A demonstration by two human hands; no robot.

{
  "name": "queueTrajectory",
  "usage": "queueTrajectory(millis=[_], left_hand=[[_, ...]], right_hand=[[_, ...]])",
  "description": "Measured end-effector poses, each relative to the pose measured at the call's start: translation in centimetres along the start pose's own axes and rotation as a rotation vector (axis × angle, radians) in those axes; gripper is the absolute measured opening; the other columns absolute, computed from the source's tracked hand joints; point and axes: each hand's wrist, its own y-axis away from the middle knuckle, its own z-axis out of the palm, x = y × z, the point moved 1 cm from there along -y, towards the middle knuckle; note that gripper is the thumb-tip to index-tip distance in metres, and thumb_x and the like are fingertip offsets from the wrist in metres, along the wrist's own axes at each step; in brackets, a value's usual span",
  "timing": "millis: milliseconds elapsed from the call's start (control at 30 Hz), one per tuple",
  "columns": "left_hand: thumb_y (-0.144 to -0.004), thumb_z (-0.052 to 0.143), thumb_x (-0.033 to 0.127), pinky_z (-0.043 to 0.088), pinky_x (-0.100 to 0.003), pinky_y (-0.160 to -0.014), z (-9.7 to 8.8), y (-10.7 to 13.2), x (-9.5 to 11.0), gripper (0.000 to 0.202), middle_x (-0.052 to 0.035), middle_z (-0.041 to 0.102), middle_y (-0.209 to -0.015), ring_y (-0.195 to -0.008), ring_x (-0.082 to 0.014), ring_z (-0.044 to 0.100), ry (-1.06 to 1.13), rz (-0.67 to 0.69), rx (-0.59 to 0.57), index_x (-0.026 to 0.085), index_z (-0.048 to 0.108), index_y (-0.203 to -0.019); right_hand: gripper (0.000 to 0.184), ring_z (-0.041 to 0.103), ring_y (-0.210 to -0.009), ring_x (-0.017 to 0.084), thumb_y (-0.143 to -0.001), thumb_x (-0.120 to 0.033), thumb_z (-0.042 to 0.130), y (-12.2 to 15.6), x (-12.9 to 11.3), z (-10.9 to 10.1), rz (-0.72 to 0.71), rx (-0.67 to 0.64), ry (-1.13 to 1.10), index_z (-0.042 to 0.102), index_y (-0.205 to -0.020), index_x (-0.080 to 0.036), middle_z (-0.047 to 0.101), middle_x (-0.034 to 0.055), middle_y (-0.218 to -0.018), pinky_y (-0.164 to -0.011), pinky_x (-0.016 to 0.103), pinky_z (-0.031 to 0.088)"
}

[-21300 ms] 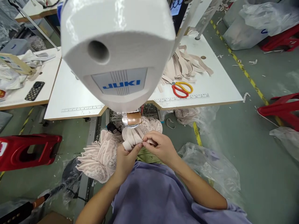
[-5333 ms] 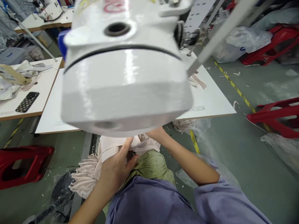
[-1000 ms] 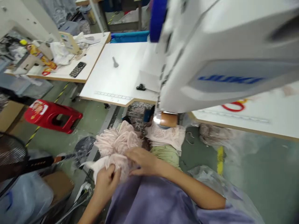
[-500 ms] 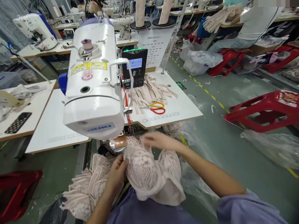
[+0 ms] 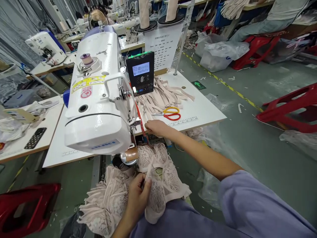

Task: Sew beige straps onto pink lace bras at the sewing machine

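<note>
A pale pink lace bra (image 5: 156, 195) lies over my lap. My left hand (image 5: 138, 193) is closed on its upper edge, thumb against fingers. My right hand (image 5: 156, 128) is at the table's front edge with its fingers curled, by the ends of a bundle of pale straps (image 5: 164, 94); whether a strap is between the fingertips is hidden. Scissors (image 5: 172, 113) with yellow and red handles lie just beyond that hand. Left of it stands a white sewing machine (image 5: 96, 129), with more lace (image 5: 151, 155) beneath its head beside the metal arm end.
A heap of lace bras (image 5: 106, 201) hangs left of my left hand. A control panel (image 5: 141, 73) and thread cones (image 5: 144, 15) stand behind the straps. A phone (image 5: 35, 138) lies on the left table. Red stools (image 5: 292, 107) and plastic bags (image 5: 220, 54) are on the floor.
My right hand has left the bra and moved up to the table edge near the straps. My left hand has shifted slightly right and down, still gripping the bra. The view has shifted.
</note>
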Motion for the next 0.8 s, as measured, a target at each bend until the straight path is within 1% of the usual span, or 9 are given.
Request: queueTrajectory(millis=[100,200,300,400,467,533,633,700,800], left_hand=[[-0.096,0.052,0.041,0.040,-0.023,-0.063,0.0,0.0,0.1,0.031,-0.0001,0.056,-0.072,-0.068,-0.0140,0.051,0.013,0.009,-0.006,0.018,0.057,-0.076],[-0.098,0.051,0.040,0.045,-0.025,-0.067,-0.2,0.2,-0.2,0.024,-0.0014,0.062,-0.081,-0.074,-0.0155,0.057,0.045,0.009,0.026,0.019,0.062,-0.104],[-0.099,0.050,0.036,0.049,-0.026,-0.068,-0.6,0.3,-0.2,0.037,-0.0019,0.066,-0.086,-0.076,-0.0166,0.062,0.050,0.029,0.079,0.022,0.051,-0.132],[-0.099,0.047,0.030,0.050,-0.028,-0.077,-1.0,0.3,0.6,0.025,-0.0054,0.069,-0.095,-0.087,-0.0178,0.065,-0.011,0.124,0.088,0.021,0.064,-0.115],[-0.097,0.051,0.029,0.050,-0.029,-0.079,-1.3,0.3,1.6,0.022,-0.0060,0.069,-0.097,-0.088,-0.0182,0.065,-0.044,0.183,0.056,0.020,0.069,-0.106],[-0.091,0.061,0.031,0.049,-0.029,-0.076,-1.5,0.5,2.6,0.021,-0.0055,0.070,-0.095,-0.085,-0.0187,0.065,-0.081,0.228,-0.009,0.020,0.069,-0.107],[-0.092,0.061,0.030,0.046,-0.027,-0.069,-1.3,0.5,3.9,0.017,-0.0039,0.068,-0.081,-0.074,-0.0167,0.063,-0.182,0.261,-0.042,0.017,0.071,-0.094],[-0.098,0.051,0.026,0.047,-0.026,-0.066,-1.2,0.3,4.6,0.024,-0.0032,0.068,-0.076,-0.069,-0.0146,0.062,-0.187,0.258,-0.031,0.017,0.071,-0.088],[-0.100,0.048,0.023,0.052,-0.023,-0.074,-1.7,-0.7,5.5,0.024,-0.0050,0.074,-0.089,-0.080,-0.0144,0.068,-0.145,0.373,-0.017,0.018,0.071,-0.103]], right_hand=[[0.005,0.064,-0.097,0.024,-0.088,-0.017,0.059,2.2,0.8,-0.9,0.063,0.039,-0.062,0.063,-0.086,-0.016,0.069,0.0117,-0.099,-0.075,0.029,0.039],[0.009,0.063,-0.082,0.021,-0.092,-0.022,0.053,5.0,0.9,-1.1,0.185,0.111,-0.137,0.059,-0.087,-0.017,0.068,0.0081,-0.086,-0.067,0.028,0.039],[0.015,0.059,-0.067,0.014,-0.086,-0.032,0.064,8.3,0.1,0.3,0.336,0.089,-0.806,0.055,-0.089,-0.020,0.064,0.0003,-0.074,-0.062,0.025,0.044],[0.039,0.059,-0.062,0.009,-0.072,-0.046,0.078,11.5,-2.7,3.0,0.439,-0.055,-1.493,0.059,-0.093,-0.020,0.062,-0.0027,-0.074,-0.061,0.021,0.049],[0.051,0.058,-0.060,0.007,-0.066,-0.050,0.083,13.5,-5.7,4.6,0.450,-0.184,-1.699,0.064,-0.101,-0.020,0.062,-0.0034,-0.075,-0.059,0.018,0.049],[0.049,0.061,-0.065,0.006,-0.064,-0.044,0.088,15.1,-8.6,5.7,0.429,-0.233,-1.893,0.068,-0.102,-0.020,0.064,-0.0033,-0.078,-0.064,0.017,0.050],[0.029,0.063,-0.075,0.007,-0.072,-0.037,0.086,16.1,-11.1,6.2,0.339,-0.087,-1.877,0.072,-0.091,-0.020,0.068,-0.0020,-0.083,-0.073,0.018,0.050],[0.024,0.060,-0.069,0.008,-0.078,-0.039,0.081,15.6,-11.2,5.8,0.314,0.012,-1.769,0.073,-0.088,-0.020,0.067,-0.0017,-0.077,-0.065,0.019,0.048],[0.026,0.054,-0.057,0.009,-0.082,-0.044,0.076,13.8,-9.7,4.3,0.317,0.182,-1.604,0.073,-0.093,-0.020,0.062,-0.0027,-0.064,-0.055,0.022,0.044]])
